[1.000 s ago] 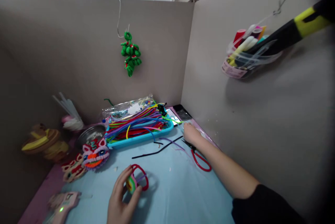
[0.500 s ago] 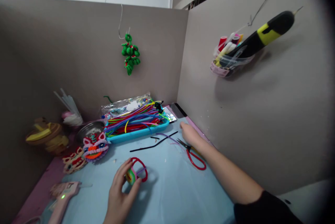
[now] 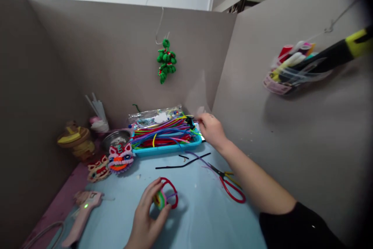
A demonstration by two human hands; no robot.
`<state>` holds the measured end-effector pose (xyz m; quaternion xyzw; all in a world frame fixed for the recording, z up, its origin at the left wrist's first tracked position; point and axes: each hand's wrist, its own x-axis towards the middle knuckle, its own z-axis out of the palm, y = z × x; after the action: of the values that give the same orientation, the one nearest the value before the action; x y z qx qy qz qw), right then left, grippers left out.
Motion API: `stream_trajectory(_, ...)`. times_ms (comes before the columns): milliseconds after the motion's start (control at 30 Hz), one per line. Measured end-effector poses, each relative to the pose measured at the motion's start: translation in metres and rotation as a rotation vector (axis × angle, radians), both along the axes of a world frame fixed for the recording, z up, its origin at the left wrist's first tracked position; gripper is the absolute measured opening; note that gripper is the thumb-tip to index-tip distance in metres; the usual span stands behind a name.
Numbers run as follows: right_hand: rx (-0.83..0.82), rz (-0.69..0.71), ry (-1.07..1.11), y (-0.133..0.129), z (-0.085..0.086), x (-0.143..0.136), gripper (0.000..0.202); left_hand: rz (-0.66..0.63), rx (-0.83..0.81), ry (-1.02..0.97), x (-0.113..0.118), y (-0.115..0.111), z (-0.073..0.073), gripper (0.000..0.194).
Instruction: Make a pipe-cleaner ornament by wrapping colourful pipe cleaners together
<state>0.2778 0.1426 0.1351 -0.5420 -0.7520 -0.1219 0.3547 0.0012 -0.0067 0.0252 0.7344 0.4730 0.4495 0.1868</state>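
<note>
My left hand grips a small pipe-cleaner piece between thumb and fingers, just above the mat. It has rainbow-coloured coils, a red loop and a purple stem; part of it is hidden by the fingers. Beyond the right end of the blue tray, my right hand is raised with its fingers pinched. A thin see-through film, pale and blurred, rises from those fingertips. Many-coloured pipe cleaners fill the tray. Red-handled scissors lie below my right forearm.
Black pipe cleaners and a purple one lie on the blue mat. To the left are two lion-head crafts, a metal bowl and a pink glue gun. Grey partitions enclose the table; a holder of tools hangs right.
The view has swung left. My right hand has lifted off the far right of the table, and a see-through film now shows at its fingertips. My left hand keeps the pipe-cleaner piece.
</note>
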Motion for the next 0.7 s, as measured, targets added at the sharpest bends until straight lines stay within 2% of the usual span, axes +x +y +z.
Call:
stream_trajectory(100,0.008,0.098,-0.252,0.026,0.017,-0.059,0.027,-0.041,0.046,0.035,-0.001,-0.001,-0.003,0.043)
stream_trajectory(167,-0.014,0.154,-0.382,0.046,0.021,-0.098,0.027,-0.059,0.080,0.059,-0.002,-0.002,-0.008,0.045)
stream_trajectory(267,-0.102,0.198,-0.503,0.078,0.014,-0.147,0.028,-0.084,0.145,0.072,-0.005,0.000,-0.014,0.049)
stream_trajectory(333,-0.186,0.178,-0.534,0.095,0.004,-0.168,0.027,-0.084,0.181,0.067,-0.008,0.002,-0.016,0.051)
stream_trajectory(467,-0.283,0.124,-0.518,0.114,-0.018,-0.186,0.025,-0.152,0.264,0.117,-0.012,0.007,-0.018,0.056)
stream_trajectory(533,-0.281,0.124,-0.508,0.119,-0.025,-0.189,0.033,-0.181,0.309,0.138,-0.012,0.009,-0.022,0.056)
stream_trajectory(600,-0.290,0.119,-0.512,0.124,-0.027,-0.190,0.036,-0.190,0.348,0.144,-0.011,0.011,-0.028,0.055)
stream_trajectory(700,-0.337,0.128,-0.538,0.130,-0.024,-0.191,0.029,-0.187,0.363,0.152,-0.010,0.012,-0.032,0.055)
